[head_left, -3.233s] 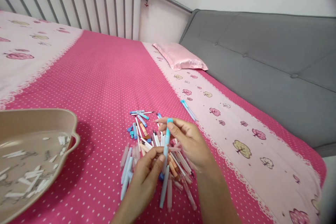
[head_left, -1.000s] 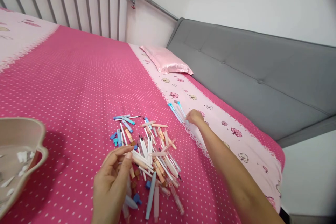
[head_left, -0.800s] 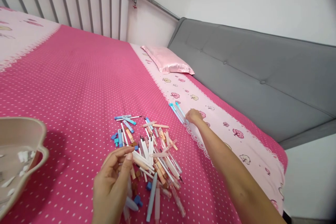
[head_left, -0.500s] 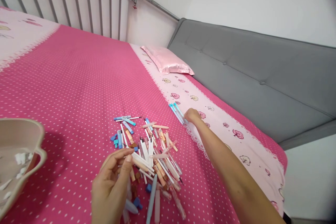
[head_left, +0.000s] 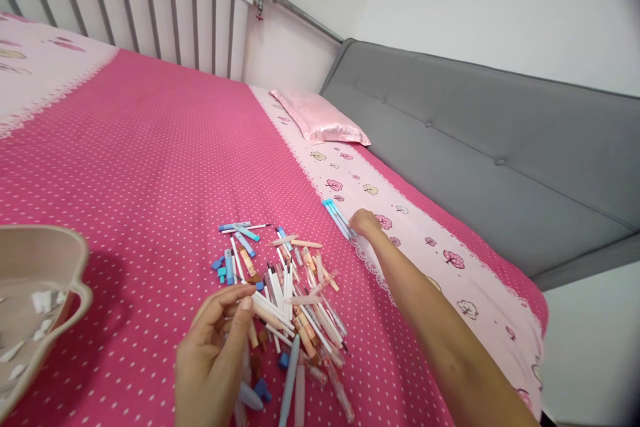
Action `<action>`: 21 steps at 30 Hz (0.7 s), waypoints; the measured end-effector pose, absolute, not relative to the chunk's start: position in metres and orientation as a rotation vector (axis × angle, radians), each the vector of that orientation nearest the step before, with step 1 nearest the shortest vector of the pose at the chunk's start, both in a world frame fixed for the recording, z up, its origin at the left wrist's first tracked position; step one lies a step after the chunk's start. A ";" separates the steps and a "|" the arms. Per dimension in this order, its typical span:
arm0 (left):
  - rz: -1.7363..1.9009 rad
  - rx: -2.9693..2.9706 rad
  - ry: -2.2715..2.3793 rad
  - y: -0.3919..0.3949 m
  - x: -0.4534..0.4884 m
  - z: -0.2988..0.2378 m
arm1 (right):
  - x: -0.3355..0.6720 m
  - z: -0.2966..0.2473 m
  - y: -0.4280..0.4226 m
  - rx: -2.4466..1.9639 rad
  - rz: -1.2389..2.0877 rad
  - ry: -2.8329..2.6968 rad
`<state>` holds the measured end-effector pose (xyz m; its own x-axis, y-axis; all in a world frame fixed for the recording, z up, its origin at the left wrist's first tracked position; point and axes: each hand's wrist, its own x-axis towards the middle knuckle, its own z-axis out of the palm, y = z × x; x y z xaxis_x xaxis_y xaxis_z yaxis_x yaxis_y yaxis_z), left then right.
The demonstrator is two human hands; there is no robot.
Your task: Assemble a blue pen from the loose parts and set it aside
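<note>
My right hand is at the lower end of a short row of light-blue pens, which lie side by side at the lace border of the bedspread. Its fingers are closed on the nearest pen, with the fingertips mostly hidden. Over the near left side of a loose pile of pen parts hovers my left hand, thumb and forefinger brought together. White sticks lie right by those fingertips; whether one is held I cannot make out. In the pile are white refills, orange, pink and blue barrels, and small blue caps.
A beige bin with white scraps inside stands at the left edge. The pink dotted bedspread spreads under everything. Farther back are a pink satin pillow, a grey padded headboard and a slatted rail.
The light-blue pens have come closer together, the right one shifting left against the others with my right hand on it. My left hand has stayed in place.
</note>
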<state>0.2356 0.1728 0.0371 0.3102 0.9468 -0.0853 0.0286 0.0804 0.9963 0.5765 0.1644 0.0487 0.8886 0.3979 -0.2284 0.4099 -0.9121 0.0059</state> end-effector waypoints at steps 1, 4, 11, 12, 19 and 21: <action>0.902 1.292 1.025 0.173 0.235 0.037 | 0.576 0.049 0.164 3.004 -0.341 0.649; 0.903 1.284 1.026 0.173 0.235 0.037 | 0.576 0.048 0.164 3.012 -0.337 0.662; 0.907 1.246 1.034 0.172 0.235 0.041 | 0.575 0.047 0.161 3.019 -0.343 0.694; 0.907 1.245 1.035 0.172 0.235 0.041 | 0.575 0.046 0.160 3.021 -0.341 0.697; 0.913 1.276 1.030 0.172 0.235 0.038 | 0.573 0.048 0.159 3.048 -0.312 0.713; 0.926 1.311 1.031 0.173 0.235 0.036 | 0.574 0.050 0.156 3.063 -0.297 0.722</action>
